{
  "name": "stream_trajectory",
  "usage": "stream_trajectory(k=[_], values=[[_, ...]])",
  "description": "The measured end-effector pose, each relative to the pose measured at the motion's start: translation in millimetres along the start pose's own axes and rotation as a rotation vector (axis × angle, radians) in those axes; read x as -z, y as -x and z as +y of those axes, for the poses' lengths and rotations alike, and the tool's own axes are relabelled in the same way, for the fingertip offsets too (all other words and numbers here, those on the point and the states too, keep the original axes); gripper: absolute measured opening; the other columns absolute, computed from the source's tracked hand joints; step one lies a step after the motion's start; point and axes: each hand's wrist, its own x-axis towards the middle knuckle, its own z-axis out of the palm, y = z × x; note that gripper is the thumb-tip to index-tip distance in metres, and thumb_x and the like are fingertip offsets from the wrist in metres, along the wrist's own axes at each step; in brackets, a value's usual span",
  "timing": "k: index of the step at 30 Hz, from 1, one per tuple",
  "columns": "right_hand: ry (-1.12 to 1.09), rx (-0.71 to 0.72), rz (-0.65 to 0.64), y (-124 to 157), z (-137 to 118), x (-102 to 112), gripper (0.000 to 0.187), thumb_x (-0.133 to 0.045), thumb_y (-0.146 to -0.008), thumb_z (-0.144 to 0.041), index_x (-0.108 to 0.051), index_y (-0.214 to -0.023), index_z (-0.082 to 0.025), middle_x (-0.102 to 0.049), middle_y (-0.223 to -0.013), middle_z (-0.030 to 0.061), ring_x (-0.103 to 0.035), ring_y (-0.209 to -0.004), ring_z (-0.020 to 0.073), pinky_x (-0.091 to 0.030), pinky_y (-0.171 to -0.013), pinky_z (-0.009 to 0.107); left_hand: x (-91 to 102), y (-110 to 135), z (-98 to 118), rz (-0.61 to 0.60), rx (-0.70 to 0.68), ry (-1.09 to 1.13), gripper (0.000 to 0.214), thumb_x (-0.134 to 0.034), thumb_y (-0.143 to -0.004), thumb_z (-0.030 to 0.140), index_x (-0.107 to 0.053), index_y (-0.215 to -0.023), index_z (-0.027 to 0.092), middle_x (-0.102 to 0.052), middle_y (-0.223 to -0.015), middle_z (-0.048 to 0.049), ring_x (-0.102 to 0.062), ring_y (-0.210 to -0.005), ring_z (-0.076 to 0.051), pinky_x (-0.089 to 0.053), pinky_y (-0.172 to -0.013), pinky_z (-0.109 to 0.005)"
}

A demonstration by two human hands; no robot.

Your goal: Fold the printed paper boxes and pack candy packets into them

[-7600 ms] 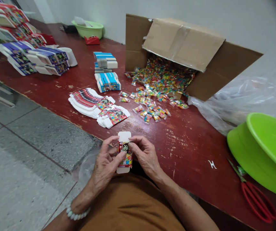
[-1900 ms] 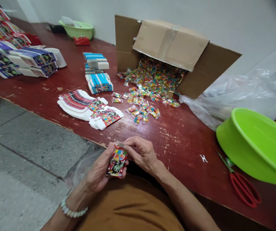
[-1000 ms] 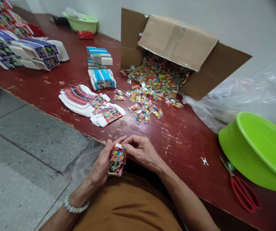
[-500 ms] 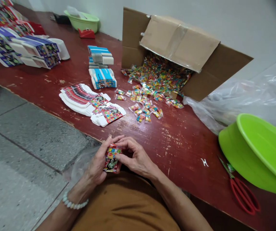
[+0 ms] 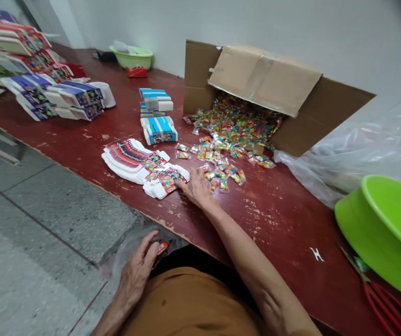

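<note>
The left hand (image 5: 135, 277), low beside the lap, has its fingers closed around a small red printed cardboard box (image 5: 162, 246), of which only a corner pokes out past the fingertips, just above a crumpled clear plastic bag (image 5: 121, 254). The right hand (image 5: 197, 186) lies unclenched and holding nothing on the worn dark-red wooden table (image 5: 273, 219). Its fingertips touch the near edge of a fanned stack of flat red-and-white printed carton blanks (image 5: 133, 161) to its left, and loose clear-wrapped colourful candy packets (image 5: 223, 173) lie just beyond its knuckles.
</note>
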Motion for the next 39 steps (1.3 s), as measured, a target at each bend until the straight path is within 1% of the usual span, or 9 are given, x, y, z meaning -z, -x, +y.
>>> stream_trajectory(k=[7,12,14,16,20,23,33,36,39], values=[[-0.267,-0.119,0.116,-4.5,7.0,-14.2,0.038,-0.078,-0.081,-0.040,-0.062,-0.110,-0.020,-0.059,-0.125,0.0109,-0.061,-0.113,0.0281,-0.049,-0.092,0.039,10.9,-6.2,1.7,0.092,-0.152,-0.001,0.051,-0.054,-0.089,0.061,-0.071,-0.121,0.024,-0.073,-0.125,-0.0105,-0.067,-0.116,-0.032,-0.049,-0.104,-0.048],[-0.786,-0.090,0.018,6.3,20.0,6.7,0.019,-0.064,-0.086,-0.038,-0.058,-0.088,-0.020,-0.062,-0.081,-0.0012,-0.057,-0.074,0.0142,-0.047,-0.070,0.026,31.3,-9.8,52.3,0.384,-0.356,0.164,0.041,-0.069,-0.087,0.046,-0.068,-0.124,0.026,-0.068,-0.122,-0.0074,-0.063,-0.109,-0.026,-0.042,-0.108,-0.035],[-0.941,0.005,-0.120,21.0,22.8,23.2,0.024,-0.068,-0.083,-0.042,-0.059,-0.088,-0.020,-0.059,-0.074,-0.0038,-0.052,-0.064,0.0115,-0.044,-0.063,0.024,40.4,-13.8,77.3,0.367,-0.378,0.253,0.044,-0.071,-0.087,0.046,-0.067,-0.127,0.026,-0.065,-0.131,-0.0076,-0.060,-0.118,-0.026,-0.040,-0.110,-0.034],[-1.109,0.121,-0.286,38.3,23.1,39.9,0.032,-0.075,-0.079,-0.047,-0.060,-0.089,-0.020,-0.060,-0.074,-0.0038,-0.052,-0.064,0.0107,-0.044,-0.062,0.024,43.3,-18.0,97.9,0.133,-0.297,0.427,0.049,-0.071,-0.086,0.051,-0.068,-0.125,0.023,-0.071,-0.125,-0.0095,-0.062,-0.119,-0.029,-0.045,-0.107,-0.036],[-1.183,0.253,-0.468,65.5,19.5,61.1,0.036,-0.080,-0.079,-0.051,-0.064,-0.088,-0.020,-0.065,-0.082,-0.0018,-0.057,-0.072,0.0115,-0.048,-0.071,0.025,25.6,-16.9,116.4,-0.675,0.070,0.657,0.056,-0.080,-0.075,0.056,-0.074,-0.113,0.016,-0.079,-0.106,-0.0159,-0.074,-0.098,-0.034,-0.058,-0.085,-0.041],[-1.154,0.297,-0.485,74.3,18.6,63.9,0.034,-0.078,-0.082,-0.052,-0.066,-0.090,-0.021,-0.066,-0.083,-0.0019,-0.058,-0.074,0.0120,-0.049,-0.072,0.026,7.6,-6.8,116.6,-0.918,0.128,0.760,0.057,-0.086,-0.070,0.054,-0.074,-0.110,0.015,-0.080,-0.092,-0.0131,-0.077,-0.081,-0.030,-0.059,-0.078,-0.039],[-1.393,0.158,-0.530,101.5,16.1,51.6,0.054,-0.082,-0.080,-0.044,-0.059,-0.125,-0.026,-0.069,-0.094,-0.0002,-0.065,-0.070,0.0129,-0.055,-0.063,0.026,-2.4,1.3,125.8,-0.557,0.023,0.721,0.029,-0.087,-0.073,0.038,-0.073,-0.082,0.015,-0.075,-0.066,-0.0041,-0.071,-0.056,-0.018,-0.057,-0.058,-0.027],[-1.438,0.024,-0.614,112.1,11.3,43.3,0.039,-0.079,-0.082,-0.045,-0.064,-0.109,-0.022,-0.063,-0.069,-0.0042,-0.056,-0.048,0.0106,-0.048,-0.048,0.024,-8.4,-1.4,126.5,-0.494,0.048,0.729,0.033,-0.090,-0.068,0.041,-0.072,-0.073,0.013,-0.073,-0.062,-0.0045,-0.069,-0.052,-0.017,-0.056,-0.053,-0.025],[-1.366,-0.067,-0.398,112.3,9.9,35.0,0.026,-0.075,-0.082,-0.041,-0.066,-0.090,-0.018,-0.062,-0.064,-0.0036,-0.052,-0.048,0.0089,-0.042,-0.047,0.021,-13.6,-5.5,124.7,-0.409,0.041,0.705,0.038,-0.092,-0.066,0.041,-0.074,-0.085,0.014,-0.077,-0.072,-0.0039,-0.072,-0.065,-0.017,-0.058,-0.062,-0.024]])
